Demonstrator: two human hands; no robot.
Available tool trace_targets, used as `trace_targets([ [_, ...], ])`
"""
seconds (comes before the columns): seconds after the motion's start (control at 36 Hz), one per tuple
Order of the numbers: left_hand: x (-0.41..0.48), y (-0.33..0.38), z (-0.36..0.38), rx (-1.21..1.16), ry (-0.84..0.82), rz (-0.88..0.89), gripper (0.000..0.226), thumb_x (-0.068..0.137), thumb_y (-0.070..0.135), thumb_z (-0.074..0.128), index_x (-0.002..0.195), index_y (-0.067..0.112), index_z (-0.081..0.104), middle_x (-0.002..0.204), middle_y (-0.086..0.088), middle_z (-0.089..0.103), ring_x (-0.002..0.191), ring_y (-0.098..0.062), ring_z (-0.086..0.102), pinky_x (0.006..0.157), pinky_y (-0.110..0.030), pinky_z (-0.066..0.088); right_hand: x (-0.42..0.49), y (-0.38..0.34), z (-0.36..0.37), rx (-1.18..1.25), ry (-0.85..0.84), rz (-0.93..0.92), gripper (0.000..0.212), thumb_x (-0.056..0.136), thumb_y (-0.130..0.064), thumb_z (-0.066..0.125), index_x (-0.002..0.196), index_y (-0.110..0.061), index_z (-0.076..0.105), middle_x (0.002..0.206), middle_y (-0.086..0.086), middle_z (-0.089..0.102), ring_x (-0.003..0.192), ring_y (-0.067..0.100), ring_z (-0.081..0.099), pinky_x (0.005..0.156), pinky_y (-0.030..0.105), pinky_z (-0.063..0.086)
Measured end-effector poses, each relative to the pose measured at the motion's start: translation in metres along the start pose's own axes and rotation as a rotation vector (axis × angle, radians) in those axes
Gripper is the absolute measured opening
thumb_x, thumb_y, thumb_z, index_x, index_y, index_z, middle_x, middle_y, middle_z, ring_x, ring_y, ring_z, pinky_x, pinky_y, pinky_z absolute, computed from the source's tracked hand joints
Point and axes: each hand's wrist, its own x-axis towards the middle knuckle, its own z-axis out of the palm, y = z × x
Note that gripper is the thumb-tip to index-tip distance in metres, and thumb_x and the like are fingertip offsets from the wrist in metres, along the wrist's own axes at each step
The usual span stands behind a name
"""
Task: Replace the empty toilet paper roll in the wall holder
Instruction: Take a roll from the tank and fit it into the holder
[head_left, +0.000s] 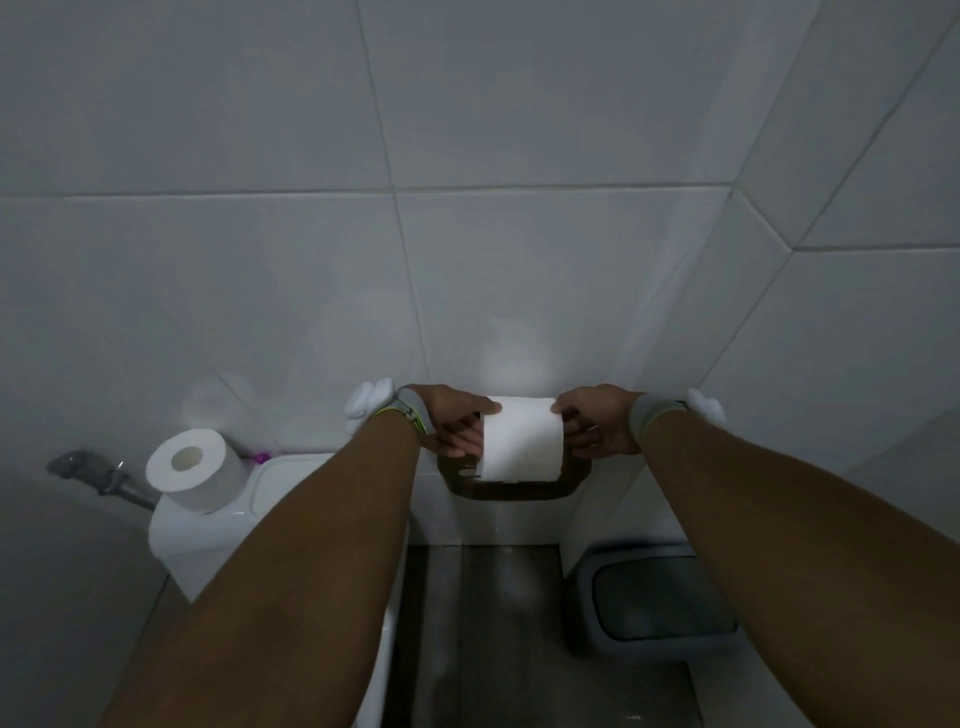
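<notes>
A white toilet paper roll (522, 439) sits across the dark wall holder (514, 488), low on the tiled wall. My left hand (454, 423) grips the roll's left end, thumb on top and fingers below. At the right end my right hand (597, 423) holds it the same way. The spindle and the roll's ends are hidden by my fingers. A second full roll (195, 475) stands upright on the toilet tank lid to the left.
The white toilet tank (208, 540) is under my left forearm. A grey lidded bin (660, 597) stands on the floor at the right corner. A metal sprayer handle (98, 475) hangs at far left. Tiled walls meet in a corner on the right.
</notes>
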Motion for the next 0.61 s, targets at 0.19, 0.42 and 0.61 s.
trace_targets([
  [0.19, 0.014, -0.009, -0.001, 0.027, 0.006, -0.033, 0.032, 0.093, 0.039, 0.057, 0.089, 0.007, 0.060, 0.087, -0.007, 0.066, 0.078, -0.016, 0.063, 0.073, -0.025, 0.050, 0.016, 0.007, 0.008, 0.024, 0.003, 0.029, 0.008, 0.089, -0.018, 0.057, 0.090, -0.010, 0.058, 0.086, 0.008, 0.062, 0.076, 0.023, 0.060, 0.091, 0.038, 0.050],
  [0.42, 0.026, -0.015, 0.001, 0.030, 0.004, -0.064, 0.029, 0.098, 0.030, 0.051, 0.085, 0.005, 0.058, 0.084, -0.010, 0.062, 0.075, -0.019, 0.060, 0.073, -0.027, 0.050, 0.022, 0.009, 0.018, 0.008, -0.027, 0.051, 0.011, 0.092, -0.013, 0.054, 0.099, -0.005, 0.055, 0.084, 0.010, 0.060, 0.074, 0.022, 0.058, 0.096, 0.038, 0.049],
  [0.61, 0.036, -0.025, 0.008, 0.006, 0.004, -0.071, 0.026, 0.100, 0.022, 0.046, 0.082, 0.004, 0.054, 0.081, -0.011, 0.059, 0.072, -0.021, 0.058, 0.090, -0.034, 0.046, 0.035, 0.019, 0.024, 0.014, -0.033, 0.080, 0.026, 0.091, -0.010, 0.057, 0.116, -0.004, 0.055, 0.087, 0.009, 0.061, 0.076, 0.021, 0.059, 0.091, 0.038, 0.052],
])
